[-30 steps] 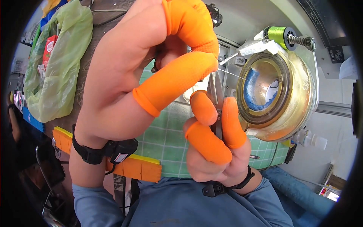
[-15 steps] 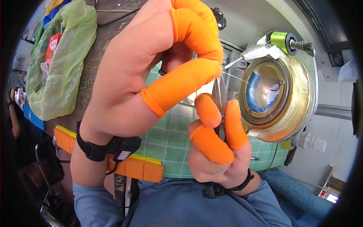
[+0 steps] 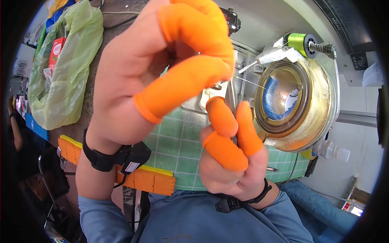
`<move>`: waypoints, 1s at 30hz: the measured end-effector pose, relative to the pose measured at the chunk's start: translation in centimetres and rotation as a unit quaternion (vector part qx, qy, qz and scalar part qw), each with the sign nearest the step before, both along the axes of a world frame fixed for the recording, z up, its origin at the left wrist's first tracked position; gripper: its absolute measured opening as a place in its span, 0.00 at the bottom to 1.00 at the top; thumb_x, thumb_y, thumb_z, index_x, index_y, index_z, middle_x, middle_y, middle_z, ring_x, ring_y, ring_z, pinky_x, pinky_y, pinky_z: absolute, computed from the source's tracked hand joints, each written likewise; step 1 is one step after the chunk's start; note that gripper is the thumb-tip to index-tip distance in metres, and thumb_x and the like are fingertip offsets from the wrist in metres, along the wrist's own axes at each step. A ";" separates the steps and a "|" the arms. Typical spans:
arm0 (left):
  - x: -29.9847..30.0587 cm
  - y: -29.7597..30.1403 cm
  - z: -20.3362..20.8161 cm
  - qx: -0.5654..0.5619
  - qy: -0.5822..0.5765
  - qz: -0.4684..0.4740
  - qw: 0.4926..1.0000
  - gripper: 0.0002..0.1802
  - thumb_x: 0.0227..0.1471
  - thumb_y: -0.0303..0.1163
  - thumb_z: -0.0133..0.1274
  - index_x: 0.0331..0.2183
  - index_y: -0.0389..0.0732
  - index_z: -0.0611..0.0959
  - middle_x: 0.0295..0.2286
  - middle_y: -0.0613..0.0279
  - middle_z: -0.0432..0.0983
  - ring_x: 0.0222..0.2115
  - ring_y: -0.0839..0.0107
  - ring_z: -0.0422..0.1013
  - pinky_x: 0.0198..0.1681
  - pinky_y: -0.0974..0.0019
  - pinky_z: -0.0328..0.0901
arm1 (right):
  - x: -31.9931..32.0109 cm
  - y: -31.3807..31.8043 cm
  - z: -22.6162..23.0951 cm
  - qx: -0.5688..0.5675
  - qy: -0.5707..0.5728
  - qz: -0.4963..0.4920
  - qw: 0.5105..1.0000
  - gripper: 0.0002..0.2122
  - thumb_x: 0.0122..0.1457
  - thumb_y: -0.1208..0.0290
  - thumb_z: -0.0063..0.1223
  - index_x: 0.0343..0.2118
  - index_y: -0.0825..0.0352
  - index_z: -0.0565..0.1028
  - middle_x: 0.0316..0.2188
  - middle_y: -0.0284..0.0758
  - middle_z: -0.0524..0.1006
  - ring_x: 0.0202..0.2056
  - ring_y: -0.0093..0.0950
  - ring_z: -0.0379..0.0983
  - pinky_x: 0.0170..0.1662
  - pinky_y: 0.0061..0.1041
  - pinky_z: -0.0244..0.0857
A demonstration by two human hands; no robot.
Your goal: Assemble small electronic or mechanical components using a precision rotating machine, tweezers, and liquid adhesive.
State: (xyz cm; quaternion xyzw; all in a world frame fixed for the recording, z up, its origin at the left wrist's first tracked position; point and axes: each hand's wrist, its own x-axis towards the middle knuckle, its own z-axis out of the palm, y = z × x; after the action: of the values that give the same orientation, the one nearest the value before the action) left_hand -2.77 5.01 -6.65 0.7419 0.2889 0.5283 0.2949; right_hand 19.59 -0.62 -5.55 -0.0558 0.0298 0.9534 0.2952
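Observation:
My left hand (image 3: 133, 77) wears orange finger cots and has its thumb and index finger pinched together. From their tips a thin thread (image 3: 249, 82) runs taut to the opening of a round gold-coloured metal bowl (image 3: 324, 109) with a blue fuzzy lining (image 3: 268, 99). My right hand (image 3: 233, 156), also in orange cots, is held lower, just left of the bowl. Its fingers are curled closed; what lies between them is hidden. Close above them shows a narrow metal strip (image 3: 231, 97), and I cannot tell whether the hand holds it.
Above the bowl, a bright green thread spool (image 3: 298, 44) sits on a spring-loaded rod, beside a white pointed arm (image 3: 249, 67). A green gridded mat (image 3: 178, 141) covers the bench. Orange-yellow foam strips (image 3: 150, 180) line the front edge. A pale green plastic bag (image 3: 77, 81) lies left.
My left hand has shifted slightly left with the thread. The right hand has moved slightly left, and the dark metal piece seen between its fingers no longer shows there.

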 end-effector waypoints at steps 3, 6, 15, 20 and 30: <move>0.9 -0.3 0.9 -0.020 -0.040 -0.011 0.999 0.07 0.56 0.29 0.55 0.37 0.36 0.79 0.37 0.55 0.72 0.41 0.67 0.65 0.45 0.67 0.61 | 1.1 -1.9 0.2 0.007 0.015 0.025 1.000 0.20 0.76 0.46 0.29 0.45 0.59 0.67 0.20 0.25 0.62 0.16 0.15 0.51 0.17 0.17 0.42; 0.6 -0.2 0.9 -0.018 -0.036 -0.005 0.999 0.06 0.56 0.28 0.55 0.36 0.36 0.79 0.37 0.56 0.72 0.41 0.67 0.65 0.44 0.67 0.61 | 3.1 -3.7 0.5 0.031 -0.020 0.122 0.992 0.19 0.76 0.48 0.36 0.46 0.63 0.67 0.19 0.26 0.61 0.16 0.16 0.52 0.18 0.18 0.43; 3.4 -1.2 1.5 0.000 0.001 0.048 0.999 0.07 0.57 0.24 0.63 0.37 0.39 0.81 0.40 0.65 0.70 0.33 0.78 0.68 0.34 0.73 0.63 | 10.9 -6.8 -1.5 0.149 -0.201 0.086 0.964 0.20 0.71 0.55 0.51 0.46 0.72 0.67 0.25 0.34 0.69 0.17 0.16 0.54 0.20 0.20 0.46; 0.7 -3.6 3.6 0.113 0.108 0.108 0.982 0.07 0.55 0.23 0.62 0.36 0.37 0.81 0.44 0.60 0.75 0.42 0.65 0.72 0.45 0.65 0.66 | 12.0 -7.7 -1.3 0.195 -0.245 0.049 0.949 0.18 0.72 0.57 0.50 0.46 0.70 0.67 0.24 0.34 0.68 0.16 0.15 0.53 0.19 0.19 0.46; -7.1 -13.6 3.1 -0.068 0.483 0.269 0.831 0.06 0.46 0.22 0.59 0.31 0.38 0.84 0.42 0.59 0.79 0.45 0.56 0.74 0.52 0.51 0.66 | 13.7 -8.3 -2.6 0.306 -0.471 -0.027 0.827 0.14 0.73 0.58 0.49 0.42 0.66 0.70 0.15 0.28 0.66 0.14 0.16 0.54 0.18 0.19 0.49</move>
State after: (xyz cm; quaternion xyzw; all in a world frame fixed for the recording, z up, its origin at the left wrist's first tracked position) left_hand -9.82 -8.61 -3.53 0.7737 0.6176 0.1405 0.0140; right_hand 33.24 -8.90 -8.17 -0.4043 -0.4047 0.7632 0.3006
